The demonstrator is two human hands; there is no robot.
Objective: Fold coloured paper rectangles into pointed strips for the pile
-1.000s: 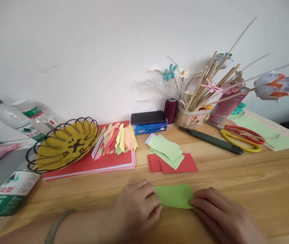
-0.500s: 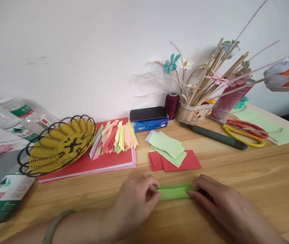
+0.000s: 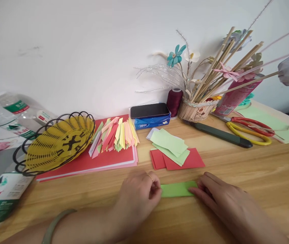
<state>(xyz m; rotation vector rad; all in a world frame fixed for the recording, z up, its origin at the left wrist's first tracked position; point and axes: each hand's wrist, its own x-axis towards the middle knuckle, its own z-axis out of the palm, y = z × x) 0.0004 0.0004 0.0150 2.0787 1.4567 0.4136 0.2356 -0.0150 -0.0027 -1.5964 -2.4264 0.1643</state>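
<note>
A narrow strip of green paper (image 3: pixel 176 189) lies low over the wooden table, stretched between my two hands. My left hand (image 3: pixel 140 196), with a ring on one finger, pinches its left end. At the right end my right hand (image 3: pixel 218 196) grips it between thumb and fingers. The fingertips cover both ends of the strip. Just beyond it are pale green paper pieces (image 3: pixel 170 144) overlapping red paper rectangles (image 3: pixel 185 161).
A yellow woven basket (image 3: pixel 58 142) stands left, beside folded paper strips (image 3: pixel 115 135) on red sheets (image 3: pixel 83 167). Behind are a phone (image 3: pixel 149 110) on a blue tissue pack (image 3: pixel 152 122), and a thread spool (image 3: pixel 174 101). A green-handled cutter (image 3: pixel 220 134) and scissors (image 3: pixel 251 130) lie right.
The green paper's upper and lower layers, apart before, now lie together as one flat strip. Both hands still hold its ends. The view has shifted slightly.
</note>
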